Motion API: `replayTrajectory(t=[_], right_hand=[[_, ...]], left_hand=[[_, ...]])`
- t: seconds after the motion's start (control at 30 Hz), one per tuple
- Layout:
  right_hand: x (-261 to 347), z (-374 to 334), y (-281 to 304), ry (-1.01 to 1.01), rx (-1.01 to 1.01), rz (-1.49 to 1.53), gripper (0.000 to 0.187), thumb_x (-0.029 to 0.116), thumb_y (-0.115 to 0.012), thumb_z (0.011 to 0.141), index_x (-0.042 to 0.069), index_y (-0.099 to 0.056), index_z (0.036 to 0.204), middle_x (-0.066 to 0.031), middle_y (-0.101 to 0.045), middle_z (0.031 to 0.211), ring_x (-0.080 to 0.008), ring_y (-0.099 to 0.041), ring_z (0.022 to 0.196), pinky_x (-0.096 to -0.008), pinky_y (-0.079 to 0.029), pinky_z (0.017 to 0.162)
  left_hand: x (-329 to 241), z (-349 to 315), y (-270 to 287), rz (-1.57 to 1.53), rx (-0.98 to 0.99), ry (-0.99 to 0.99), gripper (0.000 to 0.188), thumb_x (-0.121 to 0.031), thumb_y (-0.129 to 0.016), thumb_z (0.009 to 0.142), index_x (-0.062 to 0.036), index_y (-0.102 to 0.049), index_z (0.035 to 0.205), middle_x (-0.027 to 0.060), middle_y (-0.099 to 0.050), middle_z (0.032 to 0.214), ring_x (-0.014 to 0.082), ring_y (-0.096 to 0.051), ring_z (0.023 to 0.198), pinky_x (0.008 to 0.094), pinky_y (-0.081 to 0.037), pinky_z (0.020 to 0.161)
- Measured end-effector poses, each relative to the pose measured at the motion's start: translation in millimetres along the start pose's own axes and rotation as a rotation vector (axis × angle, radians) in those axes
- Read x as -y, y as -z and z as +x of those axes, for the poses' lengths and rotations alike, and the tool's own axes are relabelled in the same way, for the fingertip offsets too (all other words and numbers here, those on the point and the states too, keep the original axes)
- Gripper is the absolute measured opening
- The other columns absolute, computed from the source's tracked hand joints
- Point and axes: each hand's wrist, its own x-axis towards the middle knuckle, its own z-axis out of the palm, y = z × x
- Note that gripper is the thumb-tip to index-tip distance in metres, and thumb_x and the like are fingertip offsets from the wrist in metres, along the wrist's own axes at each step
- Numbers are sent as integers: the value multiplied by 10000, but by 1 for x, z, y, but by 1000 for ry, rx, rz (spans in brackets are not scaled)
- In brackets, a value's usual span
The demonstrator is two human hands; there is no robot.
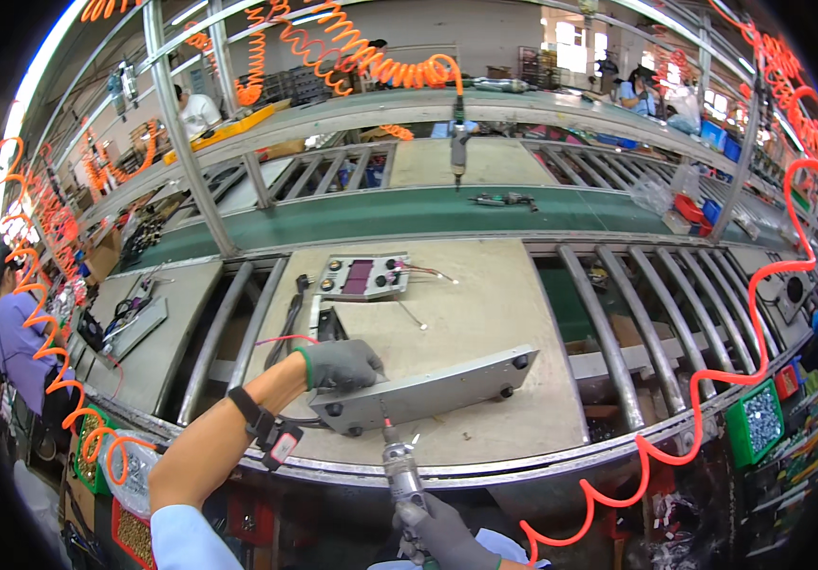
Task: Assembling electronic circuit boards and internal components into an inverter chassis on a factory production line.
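Note:
A grey metal panel with black round feet at its corners stands tilted on the work board in front of me. At its upper left edge my left hand, in a grey glove, has its fingers curled and pressed against the metal; the fingertips are partly hidden. My right hand, also gloved, is wrapped round an air screwdriver. Its bit points up toward the panel's lower face, close to it; contact cannot be made out. Behind the left hand sits a black part, partly covered, with a red wire.
A control board with a purple display and loose wires lies farther back. Metal rollers flank the wooden board. An orange coiled hose crosses at right. Green screw bins stand at the sides. Another screwdriver hangs above. A co-worker stands left.

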Motion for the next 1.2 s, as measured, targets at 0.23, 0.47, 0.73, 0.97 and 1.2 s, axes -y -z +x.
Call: replayTrajectory(t=[0.23, 0.47, 0.73, 0.97, 1.2], right_hand=[[4, -4, -4, -18, -9, -82, 247, 341, -589, 975, 103, -529, 1011, -4, -519, 707, -101, -499, 471, -257, -409, 409], [-3, 9, 0, -97, 37, -123, 418, 397, -639, 963, 66, -500, 1178, -18, -531, 784, -83, -539, 543, -259, -458, 454], [-7, -11, 54, -39, -6, -255, 307, 298, -667, 935, 57, -525, 1063, -31, -560, 704, -100, -563, 534, -273, -460, 460], [-9, -27, 110, -92, -205, -344, 337, 305, -681, 921, 40, -530, 1064, -39, -566, 685, -95, -564, 515, -260, -470, 443], [-11, -36, 133, -105, -309, -392, 305, 280, -667, 911, 43, -522, 1037, -43, -563, 731, -102, -585, 541, -257, -485, 451]], left_hand=[[0, 2, 1, 31, 32, 38, 309, -210, -630, 853, -26, -749, 1071, 96, -735, 914, 171, -635, 793, 321, -500, 723], [-3, -2, 3, -15, 36, -19, 213, -103, -580, 875, -54, -743, 1003, -44, -596, 695, 50, -483, 576, 251, -376, 501], [-12, -39, -58, 20, -825, -432, 234, -206, -670, 915, -1, -688, 1026, 167, -711, 897, 257, -699, 802, 354, -544, 748], [14, -29, -181, 125, -884, -411, 138, -138, -693, 866, -63, -700, 982, 136, -658, 878, 328, -671, 765, 409, -542, 685], [-13, 17, -235, -5, -915, -448, 141, -166, -676, 872, -116, -706, 1001, 114, -631, 891, 308, -663, 798, 422, -537, 655]])
